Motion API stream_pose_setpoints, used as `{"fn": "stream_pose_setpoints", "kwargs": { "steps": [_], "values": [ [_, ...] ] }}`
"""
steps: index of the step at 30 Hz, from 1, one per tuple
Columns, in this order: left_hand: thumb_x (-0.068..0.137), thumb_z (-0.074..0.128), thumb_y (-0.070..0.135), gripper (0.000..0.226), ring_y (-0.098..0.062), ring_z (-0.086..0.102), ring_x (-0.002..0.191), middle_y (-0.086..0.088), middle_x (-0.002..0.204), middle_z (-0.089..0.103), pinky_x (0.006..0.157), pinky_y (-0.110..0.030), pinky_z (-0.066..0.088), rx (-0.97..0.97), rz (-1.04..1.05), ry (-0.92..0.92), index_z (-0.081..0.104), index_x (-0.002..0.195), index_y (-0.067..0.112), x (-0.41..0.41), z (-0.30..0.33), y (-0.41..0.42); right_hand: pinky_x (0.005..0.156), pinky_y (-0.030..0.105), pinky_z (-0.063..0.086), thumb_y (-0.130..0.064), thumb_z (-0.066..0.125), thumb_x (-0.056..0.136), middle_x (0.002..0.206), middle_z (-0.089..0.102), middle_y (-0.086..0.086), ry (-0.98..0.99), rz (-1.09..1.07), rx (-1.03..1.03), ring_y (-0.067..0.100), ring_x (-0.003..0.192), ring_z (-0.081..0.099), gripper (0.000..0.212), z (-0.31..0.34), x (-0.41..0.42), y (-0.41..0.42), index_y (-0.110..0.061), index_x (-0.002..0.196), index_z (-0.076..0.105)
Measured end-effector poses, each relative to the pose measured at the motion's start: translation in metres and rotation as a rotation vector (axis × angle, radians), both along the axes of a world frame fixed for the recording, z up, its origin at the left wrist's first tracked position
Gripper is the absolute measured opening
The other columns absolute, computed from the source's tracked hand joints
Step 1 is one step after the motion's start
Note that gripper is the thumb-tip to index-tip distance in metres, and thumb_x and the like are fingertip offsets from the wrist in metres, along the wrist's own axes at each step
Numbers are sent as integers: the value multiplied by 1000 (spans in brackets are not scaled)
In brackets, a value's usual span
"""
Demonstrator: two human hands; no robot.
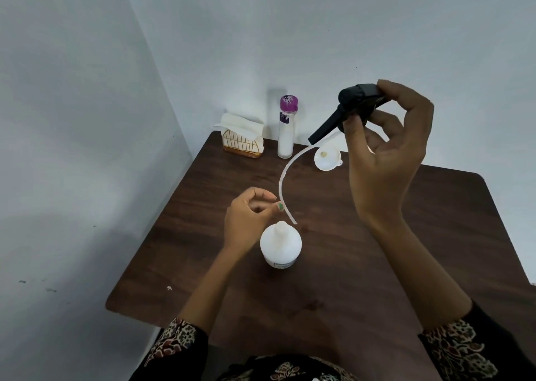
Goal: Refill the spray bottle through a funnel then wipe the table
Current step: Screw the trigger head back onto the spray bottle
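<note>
Standing uncapped on the dark wood surface [377, 235], near its front-left part: white spray bottle [280, 245], neck open and upright. Taken as landmark. Judged light and near empty, smooth plastic, so easily tipped; best steadied round the body below the shoulder, not by the narrow neck.

Just behind bottle: left hand [249, 218], fingers [268, 196] loosely curled, thumb and forefinger close beside the dip tube [285, 183]; contact or pinch cannot be told. Tube thin, curved, flexible, lower end hanging just behind and right of the neck, clear of it.

Above and right of bottle, raised in air: right hand [385, 154] gripping black trigger head [352, 105], tube trailing from it. Head rigid, light; tube likely to drip and swing.

Well behind bottle, slightly right: white funnel [327, 158], lying mouth-up. Further behind: tall refill bottle with purple cap [286, 128]; left of that, tissue holder [243, 140] at rear edge.

Left surface edge fairly near bottle. Open room right of and in front of bottle for setting the head down.
</note>
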State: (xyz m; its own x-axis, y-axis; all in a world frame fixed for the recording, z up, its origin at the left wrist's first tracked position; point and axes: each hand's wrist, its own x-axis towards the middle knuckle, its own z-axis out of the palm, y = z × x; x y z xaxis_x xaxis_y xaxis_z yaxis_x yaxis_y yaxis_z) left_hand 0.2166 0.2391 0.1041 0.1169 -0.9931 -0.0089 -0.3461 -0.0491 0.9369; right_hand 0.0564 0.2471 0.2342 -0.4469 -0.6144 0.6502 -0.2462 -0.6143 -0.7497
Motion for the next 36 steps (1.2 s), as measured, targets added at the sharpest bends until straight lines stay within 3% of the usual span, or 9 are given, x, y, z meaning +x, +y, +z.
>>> {"fn": "stream_pose_setpoints", "kwargs": {
  "steps": [2, 6, 9, 11, 14, 21, 26, 30, 36],
  "values": [
    [73, 78, 35, 22, 2, 68, 70, 22, 70, 71, 73, -32, 57, 9, 16, -7, 60, 84, 38, -1, -1, -1, 73, 32, 57, -4, 67, 82, 114, 47, 3, -3, 8, 5, 18, 93, 63, 36, -2, 1, 3, -18, 112, 52],
    [87, 65, 23, 14, -6, 71, 77, 11, 74, 74, 80, -39, 57, 28, -31, 65, 64, 90, 37, -4, -2, -1, 73, 35, 58, -3, 67, 82, 115, 47, 4, -10, 30, -20, 17, 95, 63, 39, -9, 5, 5, -24, 111, 51],
    [98, 45, 22, 28, -10, 71, 69, 1, 72, 75, 67, -23, 56, 59, -43, 263, 71, 88, 24, -7, 3, 4, 77, 32, 57, -1, 67, 82, 115, 45, 8, 12, 34, -54, 16, 98, 62, 38, -13, 5, 3, -19, 112, 51],
    [100, 42, 26, 34, -11, 70, 69, 0, 73, 75, 62, -13, 51, 75, -67, 313, 73, 88, 20, -6, 5, 4, 78, 29, 56, 0, 67, 83, 114, 45, 10, 30, 18, -72, 11, 99, 61, 37, -14, 5, 0, -13, 114, 51],
    [94, 55, 20, 16, -9, 71, 81, 4, 80, 76, 68, -12, 51, 46, -169, 297, 70, 96, 23, -3, 4, 3, 78, 29, 56, -1, 67, 83, 114, 45, 8, 20, 25, -80, 10, 98, 61, 38, -14, 5, -2, -12, 115, 50],
    [89, 64, 14, 17, -4, 70, 91, 8, 94, 74, 86, -27, 55, -65, -136, 157, 67, 97, 28, 5, -3, -6, 77, 29, 56, 0, 65, 84, 114, 44, 9, 51, 35, -104, 12, 98, 60, 38, -16, 6, -2, -12, 116, 50],
    [88, 65, 18, 15, 2, 68, 90, 14, 95, 71, 86, -27, 56, -108, -78, -19, 67, 99, 29, 11, -13, -10, 74, 36, 58, -1, 66, 84, 115, 45, 7, 49, 66, -66, 24, 96, 62, 40, -23, 4, 0, -22, 115, 51],
    [86, 66, 20, 13, 5, 66, 90, 16, 94, 71, 86, -25, 56, -83, -107, -85, 68, 96, 28, 7, -26, -4, 76, 29, 57, 2, 66, 82, 113, 47, 9, 114, 43, -65, 24, 97, 61, 39, -31, 1, 5, -14, 115, 53],
    [86, 66, 27, 10, 3, 64, 93, 21, 93, 71, 87, -28, 53, -65, -127, -63, 71, 90, 35, -3, -50, 8, 79, 42, 56, 8, 65, 79, 116, 48, -15, 263, 67, -4, 41, 102, 57, 43, -39, -4, 14, -10, 116, 53]
  ]
}}
